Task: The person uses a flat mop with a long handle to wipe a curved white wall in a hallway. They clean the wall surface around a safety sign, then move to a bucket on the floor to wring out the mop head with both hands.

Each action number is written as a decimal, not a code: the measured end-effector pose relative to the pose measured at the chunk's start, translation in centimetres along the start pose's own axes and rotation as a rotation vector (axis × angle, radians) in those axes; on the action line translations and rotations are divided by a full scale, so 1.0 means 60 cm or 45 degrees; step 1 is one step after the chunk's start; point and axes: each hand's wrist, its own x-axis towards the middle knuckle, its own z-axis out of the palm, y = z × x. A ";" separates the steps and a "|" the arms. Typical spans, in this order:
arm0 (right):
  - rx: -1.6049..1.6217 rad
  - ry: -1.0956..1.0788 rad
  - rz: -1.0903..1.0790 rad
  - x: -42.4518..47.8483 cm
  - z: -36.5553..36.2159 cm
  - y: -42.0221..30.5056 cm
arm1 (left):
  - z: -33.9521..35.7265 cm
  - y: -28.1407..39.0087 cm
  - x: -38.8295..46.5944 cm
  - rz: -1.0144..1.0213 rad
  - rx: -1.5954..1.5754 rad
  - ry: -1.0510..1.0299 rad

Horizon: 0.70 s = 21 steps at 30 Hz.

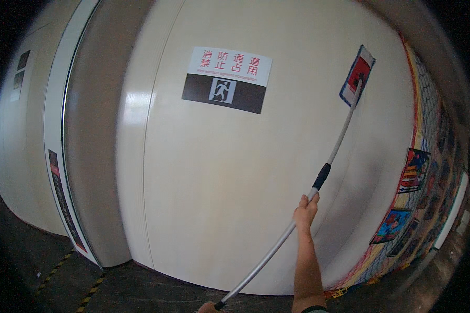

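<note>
A flat mop with a telescopic metal pole (261,265) slants up across the view. Its rectangular head (358,76), with a blue-edged pad and a red middle, lies against a cream wall panel (227,164) at the upper right. My right hand (306,209) grips the pole just below its dark collar (321,177). At the bottom edge my left hand (208,308), only partly in view, holds the dark lower end of the pole.
A fire escape sign (227,80) is fixed to the wall. Netting and colourful pictures (391,226) line the wall's right side. To the left stands a doorway frame (56,117), with yellow-black floor tape (91,292) below it on the dark floor.
</note>
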 end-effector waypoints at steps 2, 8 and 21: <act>-0.059 0.043 -0.020 -0.026 0.034 -0.010 | -0.035 -0.041 0.011 -0.196 0.339 0.007; -0.085 -0.148 0.094 -0.191 0.151 -0.141 | -0.103 -0.248 -0.011 -0.050 -0.409 0.366; 0.027 -0.450 0.055 -0.394 0.305 -0.248 | -0.166 -0.326 -0.162 -0.290 -1.058 0.255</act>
